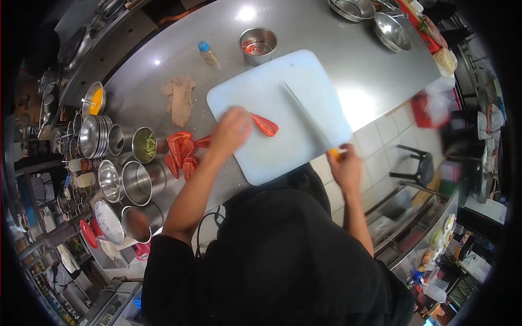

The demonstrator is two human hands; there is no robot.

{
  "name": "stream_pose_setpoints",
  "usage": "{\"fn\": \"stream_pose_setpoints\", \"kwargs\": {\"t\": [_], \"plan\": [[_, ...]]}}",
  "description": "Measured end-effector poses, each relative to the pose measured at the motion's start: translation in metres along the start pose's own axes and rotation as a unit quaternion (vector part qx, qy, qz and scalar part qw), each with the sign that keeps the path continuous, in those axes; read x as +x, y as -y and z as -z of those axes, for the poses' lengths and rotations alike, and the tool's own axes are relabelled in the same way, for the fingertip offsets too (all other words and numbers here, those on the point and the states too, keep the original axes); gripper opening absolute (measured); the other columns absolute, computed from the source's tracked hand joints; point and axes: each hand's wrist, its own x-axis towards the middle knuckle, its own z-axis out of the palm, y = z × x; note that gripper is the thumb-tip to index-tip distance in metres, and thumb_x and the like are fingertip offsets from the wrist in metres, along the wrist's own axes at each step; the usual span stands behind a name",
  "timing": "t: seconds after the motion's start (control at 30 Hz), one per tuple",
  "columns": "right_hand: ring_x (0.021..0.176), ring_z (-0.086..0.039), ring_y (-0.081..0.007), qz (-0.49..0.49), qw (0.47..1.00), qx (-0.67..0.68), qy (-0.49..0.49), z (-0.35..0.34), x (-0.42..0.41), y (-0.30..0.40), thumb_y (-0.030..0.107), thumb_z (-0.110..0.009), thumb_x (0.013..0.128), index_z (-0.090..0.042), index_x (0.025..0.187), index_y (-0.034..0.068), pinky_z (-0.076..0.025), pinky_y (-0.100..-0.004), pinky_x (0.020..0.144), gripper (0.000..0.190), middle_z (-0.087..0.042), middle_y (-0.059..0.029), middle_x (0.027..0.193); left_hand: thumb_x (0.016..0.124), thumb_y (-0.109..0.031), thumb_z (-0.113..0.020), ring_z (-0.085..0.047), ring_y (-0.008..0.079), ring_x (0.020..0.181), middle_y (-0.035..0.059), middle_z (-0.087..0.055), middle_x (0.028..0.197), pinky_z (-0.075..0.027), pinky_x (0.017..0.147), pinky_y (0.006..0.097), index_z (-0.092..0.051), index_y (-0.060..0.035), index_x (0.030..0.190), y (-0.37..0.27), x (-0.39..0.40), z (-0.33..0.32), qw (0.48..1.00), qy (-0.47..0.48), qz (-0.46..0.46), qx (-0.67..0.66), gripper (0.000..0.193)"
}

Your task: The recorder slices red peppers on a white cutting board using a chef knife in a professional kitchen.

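A white plastic cutting board (285,159) lies at an angle on the steel table. My right hand (345,165), at the board's near right corner, grips the yellow handle of a kitchen knife (304,110); its blade reaches over the board. My left hand (235,126), blurred, is above the board's left part, beside a halved red pepper (266,125) lying cut side up. Whether its fingers hold anything is unclear. Several more red pepper halves (181,151) are piled on the table left of the board. Behind the board, a small steel pot (258,45) has red bits inside.
A shaker with a blue lid (208,53) and a crumpled tan cloth (180,100) lie beyond the board's left side. Steel pots (142,183), one with green slices (150,146), crowd the left. Steel bowls (392,31) stand at the far right.
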Motion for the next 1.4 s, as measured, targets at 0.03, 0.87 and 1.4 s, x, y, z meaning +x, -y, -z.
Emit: {"fn": "stream_pose_setpoints", "kwargs": {"t": [0.03,0.87,1.4], "plan": [[0.076,-0.074,-0.042,-0.004,1.0,-0.002,-0.001,-0.004,-0.001,0.002,0.033,-0.082,0.09,-0.068,0.11,0.0,-0.058,-0.0482,0.072,0.041,-0.075,-0.0246,0.083,0.083,-0.002,-0.077,-0.066,0.0349,0.106,0.0136,-0.067,0.111,-0.055,0.094,0.0449,-0.071,-0.0038,0.107,-0.021,-0.002,-0.013,0.999,0.04,-0.021,0.025,0.025],[0.075,-0.073,-0.0457,0.18,0.937,-0.228,0.196,-0.04,-0.009,0.109,0.011,-0.054,0.098,-0.055,0.1,-0.003,-0.059,-0.0536,0.073,0.014,-0.072,-0.0277,0.079,0.092,-0.002,-0.065,-0.062,0.0326,0.113,0.0127,-0.061,0.121,-0.051,0.098,0.0463,-0.069,-0.0071,0.114,-0.031,-0.001,-0.011,0.981,0.191,-0.013,0.015,0.022],[0.054,-0.067,-0.025,0.054,0.929,0.149,0.336,-0.023,0.008,0.138,0.02,-0.06,0.105,-0.056,0.099,-0.006,-0.053,-0.0418,0.058,0.028,-0.064,-0.0163,0.065,0.092,-0.01,-0.069,-0.058,0.0399,0.131,0.0205,-0.059,0.144,-0.049,0.109,0.0494,-0.057,-0.0165,0.151,0.194,-0.006,0.111,0.904,0.045,0.297,0.304,0.061]]}}
